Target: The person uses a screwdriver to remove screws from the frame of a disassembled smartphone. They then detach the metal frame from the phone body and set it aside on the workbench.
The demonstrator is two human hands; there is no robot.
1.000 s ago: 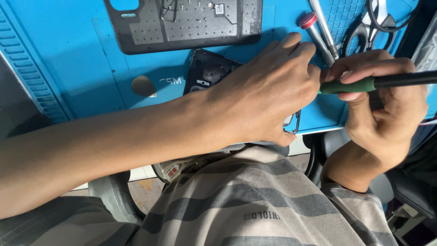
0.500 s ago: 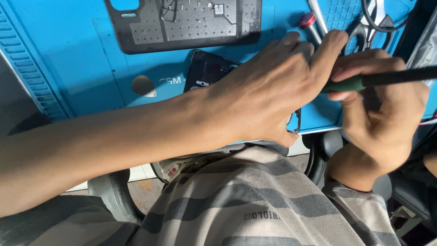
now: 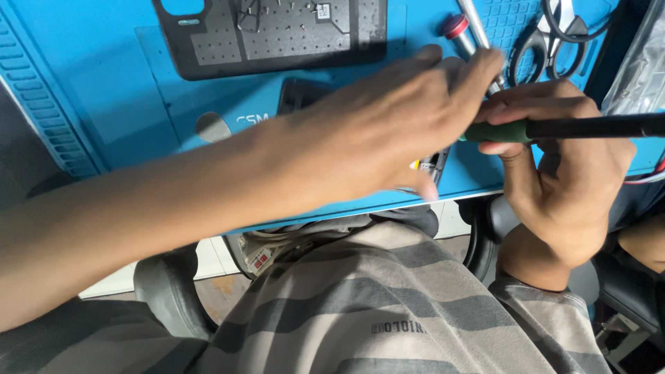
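Since a moment ago the left hand (image 3: 388,131) has slid right; its fingers, extended, steady the dark phone (image 3: 433,163) near the table's (image 3: 104,76) front edge. Right hand (image 3: 561,166) fingers wrap the green-handled screwdriver (image 3: 554,129), level for working.

Blue work mat (image 3: 104,90) with black screw tray (image 3: 277,34), scissors (image 3: 554,34), dark phone (image 3: 305,93).

Blue mat (image 3: 104,83) covers worktop, ribbed strip at its left edge. Pale tiled floor (image 3: 208,260) below. Dark chair parts (image 3: 163,291) at lap level. Even, bright light.
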